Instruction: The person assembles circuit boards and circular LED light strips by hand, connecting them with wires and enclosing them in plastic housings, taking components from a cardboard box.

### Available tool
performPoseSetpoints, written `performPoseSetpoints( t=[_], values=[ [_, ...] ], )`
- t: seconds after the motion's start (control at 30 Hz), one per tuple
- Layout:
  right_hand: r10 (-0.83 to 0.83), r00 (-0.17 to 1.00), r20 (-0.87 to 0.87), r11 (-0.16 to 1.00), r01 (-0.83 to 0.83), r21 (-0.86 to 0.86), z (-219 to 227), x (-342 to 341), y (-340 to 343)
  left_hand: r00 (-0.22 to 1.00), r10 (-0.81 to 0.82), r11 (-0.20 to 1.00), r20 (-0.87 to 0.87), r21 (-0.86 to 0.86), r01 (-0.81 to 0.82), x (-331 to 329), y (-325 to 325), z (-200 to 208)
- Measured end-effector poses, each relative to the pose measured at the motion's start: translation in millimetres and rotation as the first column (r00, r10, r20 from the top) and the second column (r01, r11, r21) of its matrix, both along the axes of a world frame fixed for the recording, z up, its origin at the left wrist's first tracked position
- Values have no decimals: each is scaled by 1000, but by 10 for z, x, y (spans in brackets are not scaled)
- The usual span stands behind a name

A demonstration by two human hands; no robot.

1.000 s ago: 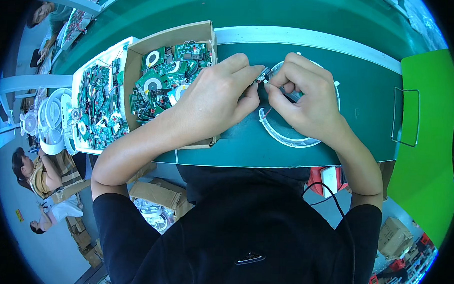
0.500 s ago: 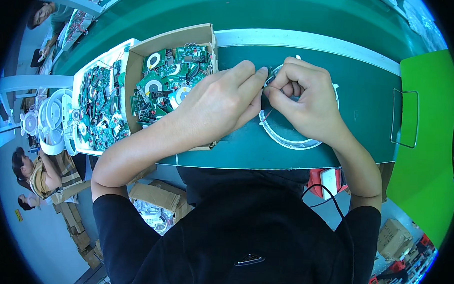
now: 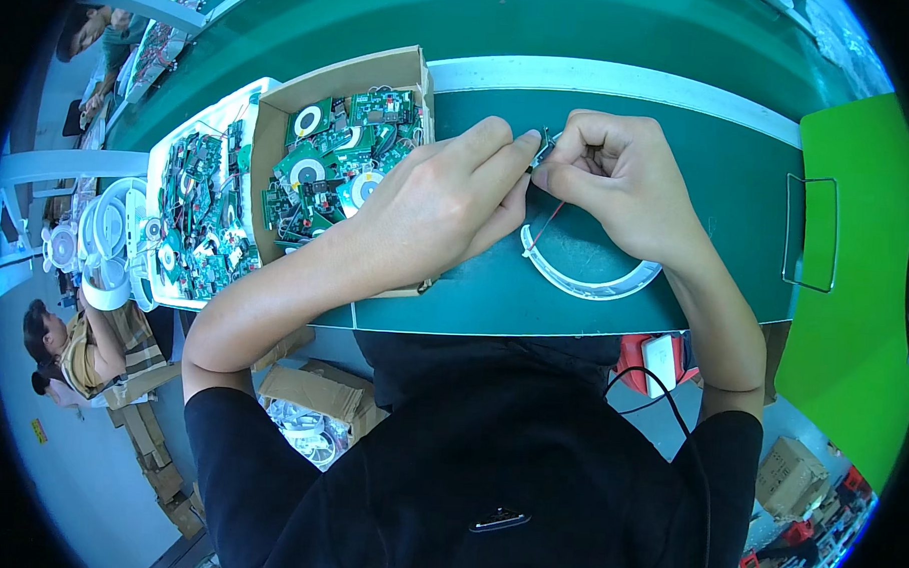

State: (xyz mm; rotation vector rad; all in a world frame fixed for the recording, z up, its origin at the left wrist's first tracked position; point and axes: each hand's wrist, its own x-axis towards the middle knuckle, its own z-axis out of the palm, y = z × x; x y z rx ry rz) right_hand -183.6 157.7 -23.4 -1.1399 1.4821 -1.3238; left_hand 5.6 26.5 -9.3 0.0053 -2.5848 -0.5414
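Note:
Over the green tabletop, my left hand point(image 3: 442, 198) is closed, pinching a small green circuit board point(image 3: 542, 155) between thumb and fingertips. Just right of it, my right hand point(image 3: 628, 190) is closed in a pinch close to the board's edge. A thin red wire point(image 3: 547, 228) runs up from a white ring-shaped part point(image 3: 595, 287) to the right thumb and fingers, which appear to grip it. The ring lies on the table below my right hand, its far part covered by the hand and wrist. The wire's upper end is hidden by my fingers.
A cardboard box point(image 3: 268, 117) of circuit boards with round coils stands left of my hands. Beside it is a white tray point(image 3: 158, 174) of more boards. White round housings point(image 3: 106, 227) are stacked farther left. A green panel point(image 3: 854, 298) with a metal handle borders the right.
My right hand has shifted slightly right and turned, and more of the red wire now shows, stretched up from the ring. Less of the ring's far side is visible. The left hand barely moved.

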Motion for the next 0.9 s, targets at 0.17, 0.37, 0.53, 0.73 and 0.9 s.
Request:
performPoseSetpoints(
  t=[0.17, 0.37, 0.53, 0.73, 0.9],
  values=[
    [-25, 997, -77, 1000, 26, 10, 19, 30, 5, 1000, 14, 1000, 27, 23, -15, -24, -93, 12],
    [-53, 994, -93, 999, 53, -2, 50, 36, 16, 999, 1, 999, 41, 47, -3, -32, -152, 51],
    [-48, 988, -145, 999, 48, 0, 61, 30, 20, 999, -10, 999, 44, 49, 8, -32, -159, 50],
    [-105, 971, -215, 980, 64, -190, 21, -47, -7, 1000, 17, 999, 7, 51, -18, -26, -164, -8],
    [-84, 964, -251, 972, 24, -233, 13, -6, -45, 999, -9, 997, -36, 76, 12, -47, -142, -30]
  ],
)
